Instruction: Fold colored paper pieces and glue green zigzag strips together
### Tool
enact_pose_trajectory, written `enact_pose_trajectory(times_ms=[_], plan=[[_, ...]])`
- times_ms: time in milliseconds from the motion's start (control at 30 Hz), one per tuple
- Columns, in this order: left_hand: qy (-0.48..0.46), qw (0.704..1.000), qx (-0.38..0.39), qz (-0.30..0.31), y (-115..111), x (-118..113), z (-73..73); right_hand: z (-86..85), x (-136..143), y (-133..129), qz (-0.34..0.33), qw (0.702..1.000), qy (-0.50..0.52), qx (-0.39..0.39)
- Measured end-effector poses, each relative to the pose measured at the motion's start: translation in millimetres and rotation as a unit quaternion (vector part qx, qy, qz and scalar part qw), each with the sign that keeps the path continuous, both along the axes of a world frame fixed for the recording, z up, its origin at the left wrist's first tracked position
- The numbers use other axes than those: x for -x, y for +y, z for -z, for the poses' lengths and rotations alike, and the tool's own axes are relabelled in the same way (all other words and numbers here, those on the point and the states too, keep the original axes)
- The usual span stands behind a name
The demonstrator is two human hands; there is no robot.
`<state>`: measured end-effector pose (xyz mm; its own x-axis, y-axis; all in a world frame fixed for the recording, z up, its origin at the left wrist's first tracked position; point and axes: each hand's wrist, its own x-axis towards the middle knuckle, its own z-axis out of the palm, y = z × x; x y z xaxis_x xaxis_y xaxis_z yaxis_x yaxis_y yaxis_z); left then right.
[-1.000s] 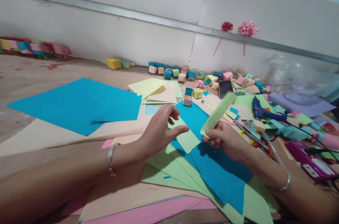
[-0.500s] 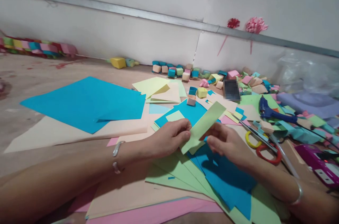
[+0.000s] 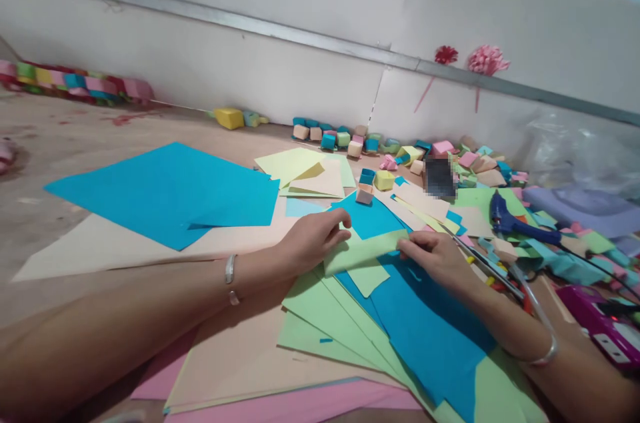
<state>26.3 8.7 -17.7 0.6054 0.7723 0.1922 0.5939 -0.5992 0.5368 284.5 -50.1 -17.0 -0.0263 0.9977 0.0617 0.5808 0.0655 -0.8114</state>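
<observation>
A light green paper strip [image 3: 367,252] lies slanted between my two hands. My right hand [image 3: 440,266] pinches its right end between thumb and fingers. My left hand [image 3: 315,239] is by the strip's left end, with thumb and bent index finger apart; its other fingers are hidden. Under the strip is a small light green paper piece [image 3: 370,276]. Below lie blue paper [image 3: 435,336] and fanned light green sheets [image 3: 320,306]. Just beyond the hands stand small folded paper boxes, one peach [image 3: 365,193], one blue [image 3: 367,176] and one yellow [image 3: 385,179].
A large blue sheet [image 3: 165,193] lies at left. On the right are a blue glue gun [image 3: 520,221], scissors [image 3: 493,269] partly behind my right hand, a purple power strip [image 3: 595,323] and paper scraps [image 3: 560,249]. Several paper boxes [image 3: 329,141] line the wall.
The strip has swung from steeply raised to nearly level. My right hand has taken its right end, while the left thumb and index finger have come apart from it.
</observation>
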Motion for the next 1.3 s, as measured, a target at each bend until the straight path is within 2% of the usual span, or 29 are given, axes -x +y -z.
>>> enact_pose_trajectory(times_ms=[67,167,233,300,400,567,733,967,1067,1133,1167,1233,1300], plan=[[-0.009,0.999,-0.044,0.023,1,1,1.0,2.6,-2,0,0.017,1.0,0.005,-0.007],[-0.016,0.984,-0.17,0.059,0,2,1.8,7.4,-5,1,0.058,0.997,0.046,0.003],[-0.017,0.965,-0.256,0.056,-1,2,2.4,9.5,-6,1,0.064,0.995,0.074,0.007],[-0.012,0.951,-0.303,0.055,-2,2,3.0,10.0,-7,0,0.055,0.994,0.093,0.001],[0.011,0.948,-0.309,0.067,-5,3,3.4,8.7,-6,-1,0.045,0.993,0.106,-0.008],[0.043,0.96,-0.268,0.064,-10,1,1.7,5.7,-3,-4,0.036,0.996,0.082,0.002],[0.054,0.965,-0.233,0.105,-12,-2,2.9,2.6,0,-5,0.03,0.997,0.065,0.002],[0.098,0.934,-0.324,0.115,-13,-3,3.8,5.9,1,-3,-0.026,0.998,0.063,-0.006],[0.132,0.917,-0.359,0.117,-13,-3,3.8,12.0,-2,-1,-0.047,0.997,-0.011,-0.065],[0.137,0.91,-0.37,0.125,-15,-3,3.4,13.5,-2,-4,-0.043,0.975,-0.115,-0.184],[0.135,0.909,-0.372,0.133,-16,-4,3.2,13.1,-1,-7,-0.049,0.95,-0.179,-0.253],[0.131,0.905,-0.377,0.148,-19,-4,3.1,10.4,4,-15,-0.095,0.874,-0.304,-0.368],[0.136,0.902,-0.38,0.156,-21,-4,3.6,7.6,10,-22,-0.173,0.8,-0.391,-0.422]])
